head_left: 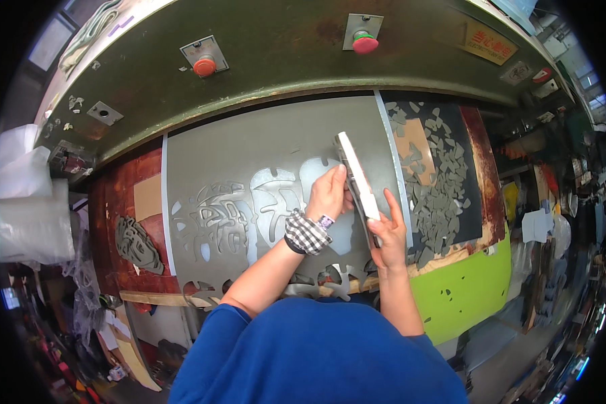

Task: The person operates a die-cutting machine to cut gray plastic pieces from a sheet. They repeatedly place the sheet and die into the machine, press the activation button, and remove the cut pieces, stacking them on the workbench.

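A long, flat cutting die (358, 176) with a pale edge and a dark side is tilted upright above a grey foam sheet (269, 124). My left hand (328, 192), below a checked wristband, is closed on its left side. At its lower end, my right hand (390, 237) grips it with the thumb in front and the index finger stretched along it. The other right fingers are partly hidden. Under and left of my hands, the sheet has sole-shaped cut-outs (274, 205) that show a pale blue surface, and patterned cuts (221, 215) farther left.
A green press beam (283, 50) with a red button (204, 66) and a pink-red button (365, 43) spans the far side. Grey scraps (441, 195) cover a dark board at right. A lime-green sheet (461, 296) lies nearer. Stacked grey cut pieces (138, 246) sit at left.
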The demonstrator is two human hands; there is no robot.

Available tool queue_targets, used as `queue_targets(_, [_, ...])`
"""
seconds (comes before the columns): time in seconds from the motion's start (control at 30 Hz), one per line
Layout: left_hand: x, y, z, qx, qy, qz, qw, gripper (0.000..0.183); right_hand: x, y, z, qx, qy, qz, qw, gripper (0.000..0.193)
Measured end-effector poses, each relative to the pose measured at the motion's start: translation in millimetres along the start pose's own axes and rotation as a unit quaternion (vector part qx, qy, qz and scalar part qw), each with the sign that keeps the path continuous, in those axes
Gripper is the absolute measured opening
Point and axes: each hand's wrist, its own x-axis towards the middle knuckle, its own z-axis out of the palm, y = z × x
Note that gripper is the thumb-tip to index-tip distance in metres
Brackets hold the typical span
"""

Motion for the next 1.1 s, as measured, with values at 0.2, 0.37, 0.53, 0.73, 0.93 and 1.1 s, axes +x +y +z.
queue_targets(0.2, [-12.3,8.6,-82.2,0.068,0.162,-0.106,0.979,0.033,7.6,-16.7,-39.2,0.285,-0.064,-0.018,0.956,0.058])
queue_targets(0.37, [-81.6,65.0,-217.9,0.163,0.172,0.04,0.971,0.032,-16.4,-33.7,-73.8,0.016,0.066,-0.221,0.973,0.064])
queue_targets(0.53, [-129.6,87.5,-251.5,0.056,0.179,0.036,0.982,0.033,-31.8,-48.7,-98.0,0.414,0.018,-0.165,0.895,0.085])
queue_targets(0.73, [-134.7,41.9,-252.3,0.026,0.218,-0.114,0.969,0.033,-31.6,-45.3,-121.4,0.524,0.099,-0.104,0.839,0.068])
queue_targets(0.93, [-142.0,13.2,-273.9,0.38,0.285,-0.162,0.865,0.022,-39.1,-21.7,-104.0,0.218,0.144,-0.238,0.936,0.058])
queue_targets(1.1, [-149.4,13.5,-288.7,0.596,0.331,-0.011,0.731,0.022,-22.7,-15.7,-58.3,-0.353,0.149,-0.243,0.891,0.059])
